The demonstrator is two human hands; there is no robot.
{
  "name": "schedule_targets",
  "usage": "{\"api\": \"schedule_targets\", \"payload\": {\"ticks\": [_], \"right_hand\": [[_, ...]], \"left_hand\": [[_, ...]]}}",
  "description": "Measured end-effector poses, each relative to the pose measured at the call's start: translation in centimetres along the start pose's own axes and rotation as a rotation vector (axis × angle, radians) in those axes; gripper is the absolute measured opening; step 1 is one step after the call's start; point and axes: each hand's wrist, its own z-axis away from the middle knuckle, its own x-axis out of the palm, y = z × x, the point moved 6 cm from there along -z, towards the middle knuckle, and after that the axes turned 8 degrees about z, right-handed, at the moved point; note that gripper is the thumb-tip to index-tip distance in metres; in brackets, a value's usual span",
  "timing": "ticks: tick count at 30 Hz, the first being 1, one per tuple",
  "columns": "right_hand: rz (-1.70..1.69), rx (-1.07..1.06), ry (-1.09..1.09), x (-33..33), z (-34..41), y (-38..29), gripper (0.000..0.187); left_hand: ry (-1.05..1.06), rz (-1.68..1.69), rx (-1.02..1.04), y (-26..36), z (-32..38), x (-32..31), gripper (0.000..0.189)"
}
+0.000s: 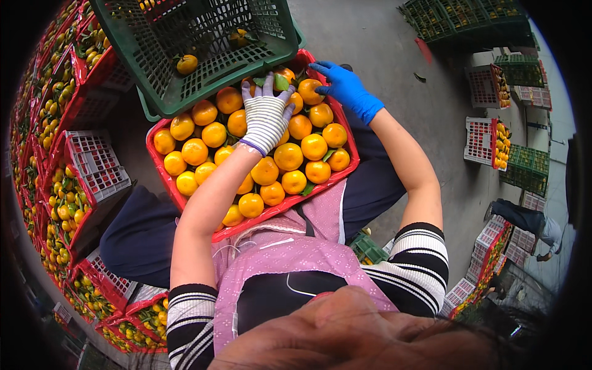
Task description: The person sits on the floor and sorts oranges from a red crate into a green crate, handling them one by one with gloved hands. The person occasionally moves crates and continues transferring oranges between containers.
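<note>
A crate lined with red plastic film rests before me at my lap, filled with orange mandarins; a few carry green leaves. My left hand, in a white glove with thin stripes, lies palm down on the fruit near the far side. Its fingers are spread around leafy mandarins, and the palm hides what is beneath. At the far right corner is my right hand in a blue glove. Its thumb touches a mandarin, while the other fingers reach over the red rim, apart from the thumb.
A green plastic basket tilts toward me beyond the crate, with a loose mandarin inside. Stacked fruit crates line the left. Across the concrete floor stand more crates and a person at the far right.
</note>
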Motion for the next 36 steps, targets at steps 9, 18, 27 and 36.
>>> {"api": "schedule_targets", "payload": {"ticks": [9,18,27,36], "right_hand": [[-0.021,0.413,0.249,5.3,11.9,-0.9,0.023],[-0.462,-0.163,0.133,0.7,-12.1,-11.8,0.021],[0.146,-0.293,-0.251,24.9,-32.6,-18.1,0.054],[-0.817,0.1,-0.258,0.0,-11.0,-3.8,0.04]], "left_hand": [[0.039,0.07,0.4,0.6,-4.6,1.8,0.038],[-0.02,0.235,0.152,-1.9,-2.8,1.8,0.042],[-0.59,0.53,0.036,-2.1,-2.2,2.5,0.059],[-0.016,0.29,0.041,-3.0,-4.7,2.2,0.04]]}}
